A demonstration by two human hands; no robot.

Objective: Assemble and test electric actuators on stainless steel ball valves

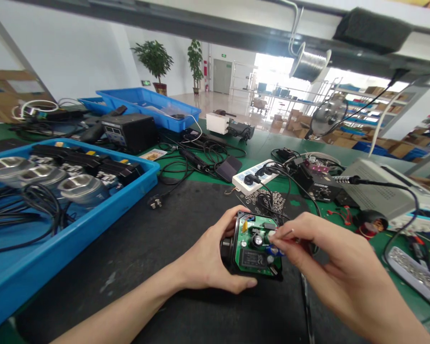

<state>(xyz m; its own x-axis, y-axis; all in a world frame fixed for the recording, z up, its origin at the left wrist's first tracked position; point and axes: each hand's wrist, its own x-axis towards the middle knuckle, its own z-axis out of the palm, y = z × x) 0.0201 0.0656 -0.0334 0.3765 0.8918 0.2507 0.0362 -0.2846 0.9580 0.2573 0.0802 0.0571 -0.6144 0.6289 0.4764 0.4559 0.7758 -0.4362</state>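
My left hand (215, 258) is wrapped around a black housing (231, 255), thumb along its near edge. Facing me inside the housing is a green circuit board (244, 240) with a round capacitor, a black block and a blue part on it. My right hand (318, 258) is pinched closed at the board's right side, fingertips over its components. Between thumb and forefinger sticks out a short thin rod-like piece (288, 233), too small to name. A black cable (306, 306) hangs below the right hand toward the mat.
On the left stands a blue tray (129, 191) with metal housings and cables. Behind my hands lie many small nuts or washers (275, 203) and a white power strip (252, 177). A soldering iron (354, 180) and a bench instrument (383, 191) stand right; a solder spool (310, 63) hangs above.
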